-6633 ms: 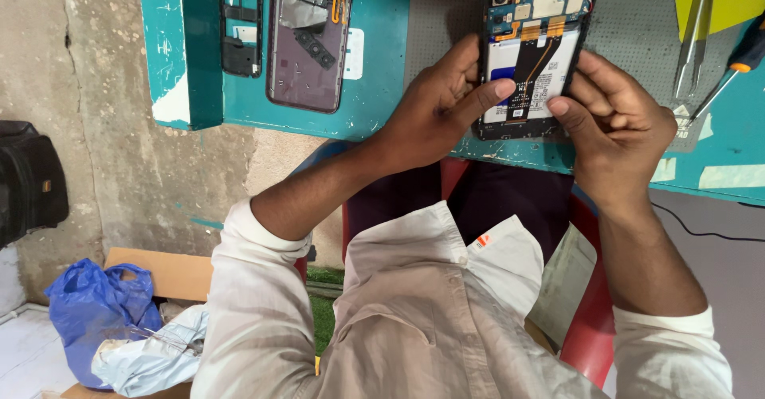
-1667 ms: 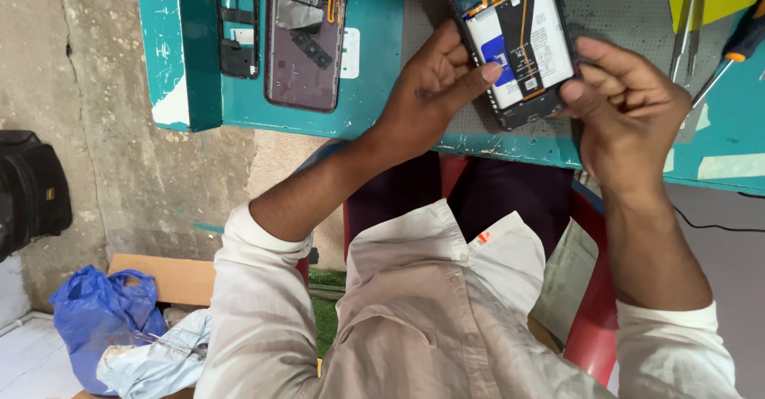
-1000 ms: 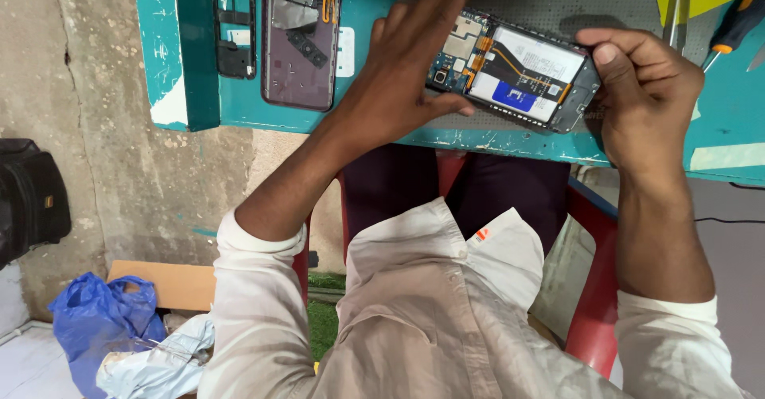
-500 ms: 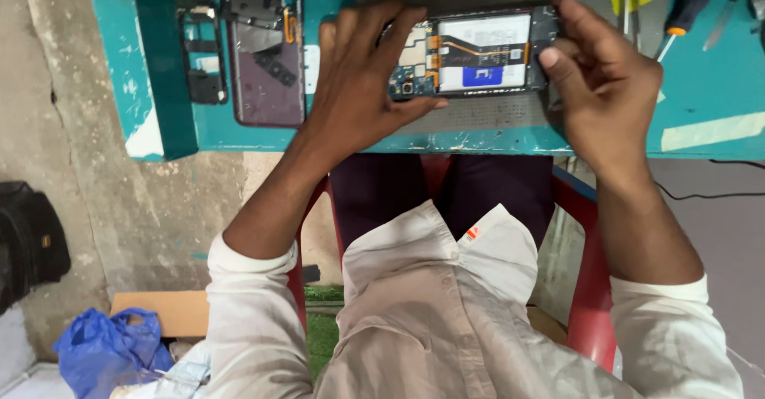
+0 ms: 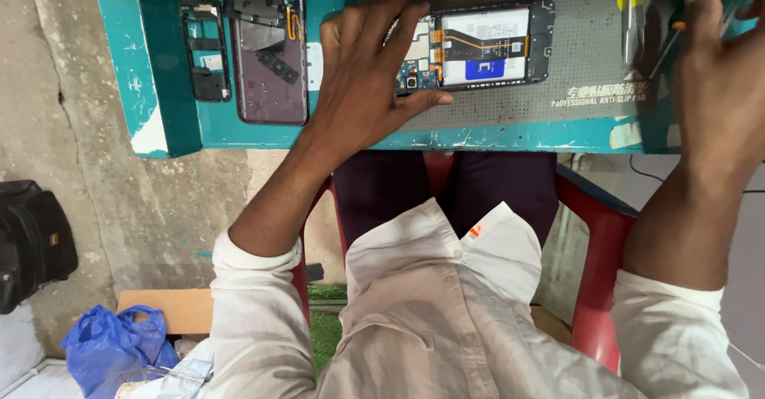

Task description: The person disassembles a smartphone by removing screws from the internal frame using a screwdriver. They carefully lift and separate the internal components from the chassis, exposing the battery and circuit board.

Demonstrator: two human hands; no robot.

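Both hands work apart: the left hand (image 5: 362,72) pins the opened phone (image 5: 478,46) flat on the grey mat (image 5: 582,48), fingers spread, while the right hand (image 5: 717,72), grip hidden, reaches beyond the phone toward the screwdrivers (image 5: 677,16), so picking one seems next.

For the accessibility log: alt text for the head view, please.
Seen from above, the left hand rests on an opened phone lying on a grey mat, while the right hand reaches toward screwdrivers at the edge. A back cover lies on the teal table.

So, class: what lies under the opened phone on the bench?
The opened phone lies flat on a grey anti-slip mat over the teal table. The left hand covers the phone's left end, so what lies under that end cannot be seen.
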